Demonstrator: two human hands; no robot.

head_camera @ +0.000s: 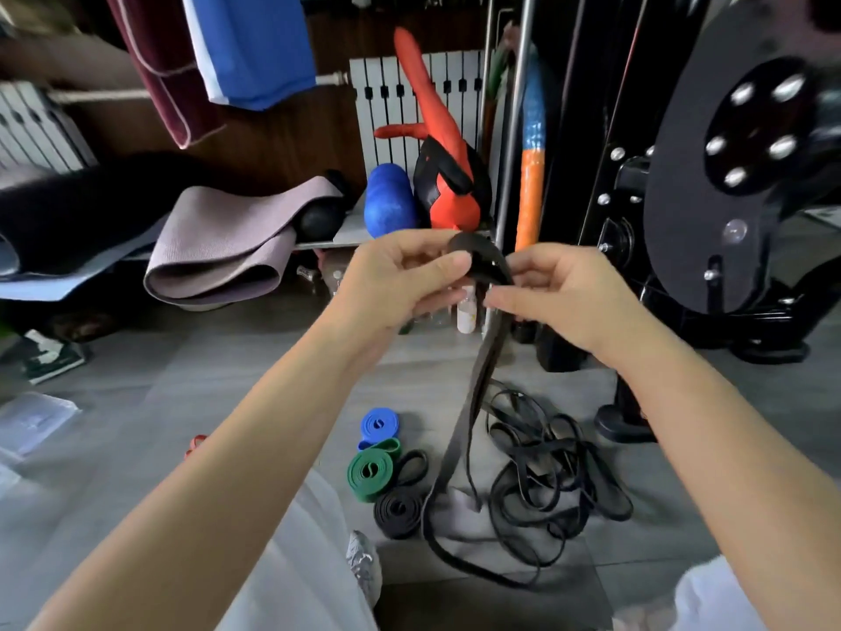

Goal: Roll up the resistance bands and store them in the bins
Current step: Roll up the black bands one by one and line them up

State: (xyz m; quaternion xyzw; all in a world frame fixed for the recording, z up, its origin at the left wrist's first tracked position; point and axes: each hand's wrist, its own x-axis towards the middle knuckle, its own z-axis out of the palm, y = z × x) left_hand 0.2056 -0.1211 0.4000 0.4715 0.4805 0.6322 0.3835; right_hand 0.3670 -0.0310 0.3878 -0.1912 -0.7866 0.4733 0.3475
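The fingers (448, 266) of the left hand (400, 284) are curled and pinch the top of a black band (464, 425), thumb lying over a small loop the band makes there; the right hand (559, 298) sits just beside it, its thumb and forefinger closed on the same band right under the loop, the other fingers folded behind; the band is flat, dull and dark, doubled so that two strands hang side by side from the hands down to the grey floor (182, 403), where the loose end trails in a long curve; the loop at the top is only the first turn, the rest is unrolled; right of the hanging band on the floor lies a tangled heap of thin black bands (559, 471), touching its lower part; left of the hanging band three rolled bands lie close together, a blue roll (380, 425) farthest from the person, a green roll (371, 473) next to it and a black roll (399, 512) nearest, with a loose black loop (412, 466) between the green roll and the hanging band; far left of the band, at the frame edge, a clear plastic box (32, 421) lies on the floor, too blurred to tell what is in it.
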